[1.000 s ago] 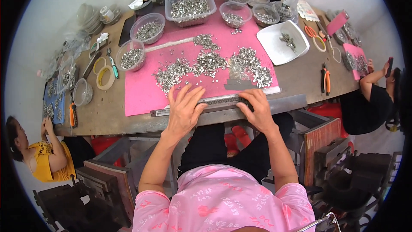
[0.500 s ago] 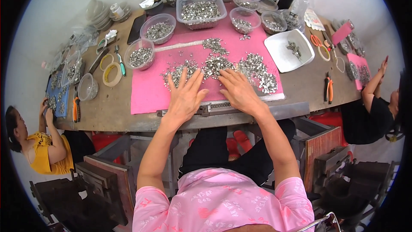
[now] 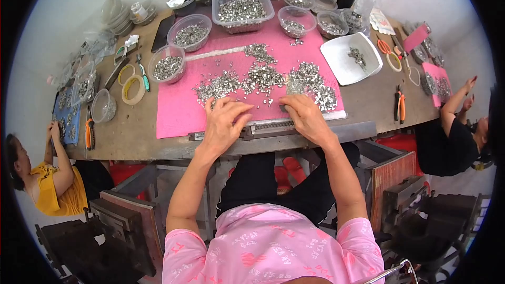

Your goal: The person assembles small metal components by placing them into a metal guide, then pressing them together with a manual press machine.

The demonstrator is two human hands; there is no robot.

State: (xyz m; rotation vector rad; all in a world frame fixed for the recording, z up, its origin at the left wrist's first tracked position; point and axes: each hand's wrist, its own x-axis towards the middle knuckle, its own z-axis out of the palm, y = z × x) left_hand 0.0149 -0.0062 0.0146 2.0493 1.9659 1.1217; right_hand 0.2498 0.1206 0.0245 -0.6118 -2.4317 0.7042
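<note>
Small shiny metal pieces lie in loose heaps on a pink mat (image 3: 176, 108): a left heap (image 3: 221, 85), a middle heap (image 3: 262, 77) and a right heap (image 3: 313, 81). My left hand (image 3: 226, 121) rests at the near edge of the left heap, fingers bent, thumb and forefinger slightly apart. My right hand (image 3: 307, 118) is closed below the right heap, its fingertips at a small dark flat piece (image 3: 284, 108) that I cannot make out well. Between and below both hands, a long toothed metal bar (image 3: 271, 128) lies along the table's front edge.
Clear tubs of metal pieces (image 3: 242, 10) stand behind the mat. To the right are a white tray (image 3: 342, 68), orange-handled pliers (image 3: 401, 106) and scissors (image 3: 386, 50). Tape rolls (image 3: 133, 90) lie left. A person in yellow (image 3: 63, 186) and another in black (image 3: 447, 147) sit at either side.
Both hands have drawn back toward me from the heaps, and their spread fingers have curled. The middle heap's near edge now shows. The view has shifted slightly.
</note>
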